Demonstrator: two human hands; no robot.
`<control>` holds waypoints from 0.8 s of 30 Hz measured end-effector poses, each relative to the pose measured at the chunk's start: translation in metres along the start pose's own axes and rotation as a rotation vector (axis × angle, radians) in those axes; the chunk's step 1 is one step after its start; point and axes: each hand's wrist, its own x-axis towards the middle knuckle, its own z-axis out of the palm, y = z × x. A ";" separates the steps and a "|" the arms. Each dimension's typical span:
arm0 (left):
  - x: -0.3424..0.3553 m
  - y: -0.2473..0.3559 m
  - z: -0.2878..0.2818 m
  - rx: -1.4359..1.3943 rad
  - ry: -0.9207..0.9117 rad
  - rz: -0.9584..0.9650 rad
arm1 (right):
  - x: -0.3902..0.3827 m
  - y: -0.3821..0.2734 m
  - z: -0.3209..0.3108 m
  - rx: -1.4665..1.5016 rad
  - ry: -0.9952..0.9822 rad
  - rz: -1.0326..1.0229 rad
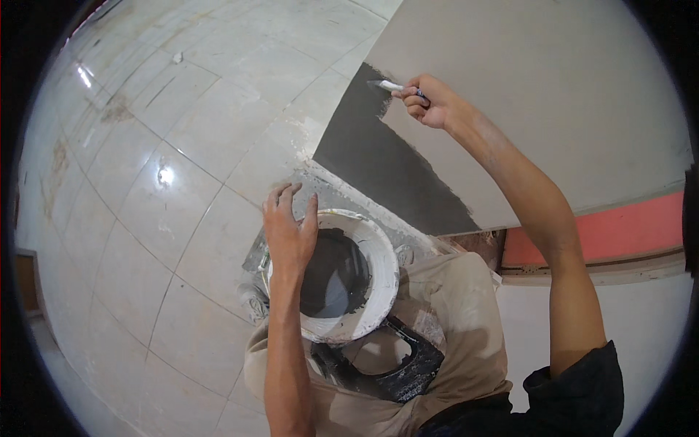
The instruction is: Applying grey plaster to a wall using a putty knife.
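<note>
My right hand (429, 102) is closed around a paintbrush (391, 86), its tip against the wall at the upper edge of a dark grey coated patch (389, 171). That patch runs along the bottom of the light grey wall (553, 95), with a ragged brushed border. My left hand (290, 222) has its fingers apart and holds nothing; it hangs over the left rim of a white bucket (386, 266). Inside the bucket is dark grey wet coating (331, 280). The bucket stands between my legs, its rim smeared. Whether my left hand touches the rim, I cannot tell.
Glossy pale floor tiles (175, 218) with smudges spread to the left. A grey-spattered strip of floor (349, 188) follows the wall's foot. A black, grey-stained piece with a large opening (426, 360) lies by my lap. At right is a pink-red panel (619, 233).
</note>
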 end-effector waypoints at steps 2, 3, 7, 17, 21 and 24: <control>0.001 0.001 -0.001 0.000 -0.004 -0.011 | -0.012 0.003 -0.001 -0.005 0.006 -0.047; 0.001 0.000 -0.001 0.001 -0.006 -0.009 | -0.018 0.006 -0.004 -0.032 -0.033 -0.087; 0.001 -0.001 0.000 0.013 -0.017 -0.026 | -0.050 0.070 -0.003 -0.101 -0.117 -0.147; 0.000 -0.001 -0.001 0.044 -0.056 -0.067 | 0.026 0.186 -0.030 -0.076 0.007 -0.120; 0.001 -0.002 0.006 0.045 -0.081 -0.041 | 0.036 0.176 -0.029 -0.003 -0.021 -0.049; -0.001 0.005 0.009 0.048 -0.114 -0.070 | 0.052 0.162 -0.031 0.133 -0.028 0.005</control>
